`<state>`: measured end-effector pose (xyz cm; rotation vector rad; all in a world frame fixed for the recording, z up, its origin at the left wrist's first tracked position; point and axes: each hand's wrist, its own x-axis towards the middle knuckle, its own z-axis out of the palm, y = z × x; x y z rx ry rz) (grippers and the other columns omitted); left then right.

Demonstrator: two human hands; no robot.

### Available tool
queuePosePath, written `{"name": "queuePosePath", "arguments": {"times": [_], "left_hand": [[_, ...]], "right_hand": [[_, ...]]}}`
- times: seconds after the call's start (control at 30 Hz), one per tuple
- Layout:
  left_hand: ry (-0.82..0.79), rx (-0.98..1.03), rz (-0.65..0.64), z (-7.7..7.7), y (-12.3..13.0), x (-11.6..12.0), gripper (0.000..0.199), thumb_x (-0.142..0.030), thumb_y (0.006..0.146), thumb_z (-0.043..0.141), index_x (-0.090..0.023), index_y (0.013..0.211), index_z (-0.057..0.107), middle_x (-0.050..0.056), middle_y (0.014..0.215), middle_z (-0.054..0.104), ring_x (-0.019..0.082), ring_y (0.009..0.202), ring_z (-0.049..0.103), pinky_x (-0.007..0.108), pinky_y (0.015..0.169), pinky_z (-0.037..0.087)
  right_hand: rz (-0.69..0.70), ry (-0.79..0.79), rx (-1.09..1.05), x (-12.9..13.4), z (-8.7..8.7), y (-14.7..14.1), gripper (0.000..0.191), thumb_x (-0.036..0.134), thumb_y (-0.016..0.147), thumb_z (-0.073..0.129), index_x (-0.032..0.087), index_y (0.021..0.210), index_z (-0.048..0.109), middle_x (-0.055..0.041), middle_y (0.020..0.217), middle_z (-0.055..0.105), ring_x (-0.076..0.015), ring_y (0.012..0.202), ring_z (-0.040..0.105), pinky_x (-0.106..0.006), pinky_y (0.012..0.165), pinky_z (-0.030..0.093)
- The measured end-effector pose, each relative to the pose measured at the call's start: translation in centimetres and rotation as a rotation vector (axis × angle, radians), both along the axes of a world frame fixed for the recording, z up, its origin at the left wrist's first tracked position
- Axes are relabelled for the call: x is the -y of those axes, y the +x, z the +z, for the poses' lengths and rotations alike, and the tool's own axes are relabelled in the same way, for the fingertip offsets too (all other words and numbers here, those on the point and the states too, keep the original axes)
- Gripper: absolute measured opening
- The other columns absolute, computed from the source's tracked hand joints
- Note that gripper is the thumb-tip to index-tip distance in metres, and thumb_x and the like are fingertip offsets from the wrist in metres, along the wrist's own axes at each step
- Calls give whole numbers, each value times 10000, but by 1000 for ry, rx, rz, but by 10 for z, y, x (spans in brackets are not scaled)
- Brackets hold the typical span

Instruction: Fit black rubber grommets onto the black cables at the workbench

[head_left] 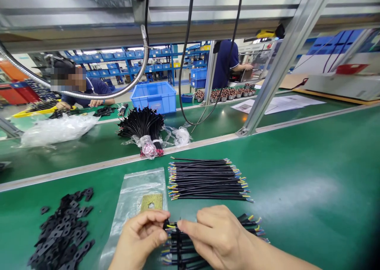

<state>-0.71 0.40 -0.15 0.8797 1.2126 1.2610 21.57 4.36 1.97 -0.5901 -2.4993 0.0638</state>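
My left hand (139, 238) pinches a small black piece (166, 224) between thumb and fingertips, mostly hidden by them. Yellow wire ends (171, 226) of a black cable meet that piece. My right hand (219, 232) is closed on this cable, its index finger stretched toward the wire ends; the hand covers most of the cable. Under both hands lies a row of black cables (185, 249) with coloured wire ends and black pieces across them near the left. Farther back is a neat row of similar cables (208, 179).
Flat black parts with holes (63, 230) are heaped at the left. A yellowish plate (152, 202) lies on a clear plastic bag (130, 194). Beyond the metal rail stand bundled black wires (141, 125) and a blue bin (153, 96). A slanted metal post (282, 60) rises at right; two people work behind.
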Motion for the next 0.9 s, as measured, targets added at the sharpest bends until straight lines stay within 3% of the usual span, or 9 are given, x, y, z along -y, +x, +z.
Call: {"name": "queuePosePath", "arguments": {"times": [0.13, 0.3, 0.43, 0.63, 0.8, 0.9], "left_hand": [[11, -58, -90, 2, -1, 2, 258, -293, 573, 879, -194, 789, 778, 78, 923, 755, 178, 758, 672, 239, 684, 545], [2, 31, -94, 2, -5, -1, 256, -255, 607, 867, -188, 836, 773, 82, 963, 762, 164, 814, 667, 240, 760, 544], [-26, 97, -104, 1, -5, -1, 260, -278, 626, 860, -187, 852, 769, 77, 971, 759, 128, 742, 645, 203, 671, 543], [-29, 113, -182, -1, -6, 0, 292, -320, 639, 851, -177, 879, 768, 62, 837, 743, 116, 654, 610, 224, 632, 544], [-41, 91, -143, 0, -4, 0, 334, -326, 566, 891, -180, 843, 773, 63, 886, 753, 134, 739, 632, 212, 675, 534], [-62, 88, -152, 2, -2, 0, 360, -350, 559, 892, -171, 846, 772, 47, 770, 739, 119, 667, 628, 202, 645, 521]], "right_hand": [[8, -21, -17, 1, -3, 0, 319, 149, 916, 428, 188, 1183, 597, 15, 653, 455, -144, 540, 395, -301, 498, 254], [7, -23, -59, -1, -8, 4, 300, 141, 931, 455, 167, 1200, 587, 14, 656, 454, -141, 558, 397, -296, 514, 266], [-3, -12, -67, -2, -7, 4, 287, 141, 940, 452, 164, 1186, 598, 16, 653, 452, -134, 550, 395, -292, 509, 267], [-29, 23, -88, -4, -9, 4, 278, 142, 945, 463, 164, 1188, 595, 19, 650, 437, -131, 549, 382, -291, 507, 253], [-23, 100, -81, -3, -6, 4, 267, 129, 934, 483, 141, 1169, 610, 11, 642, 445, -141, 556, 377, -303, 510, 247], [-29, 147, -81, -2, 0, 3, 256, 131, 937, 480, 129, 1150, 622, 7, 627, 451, -146, 550, 373, -311, 505, 236]]}}
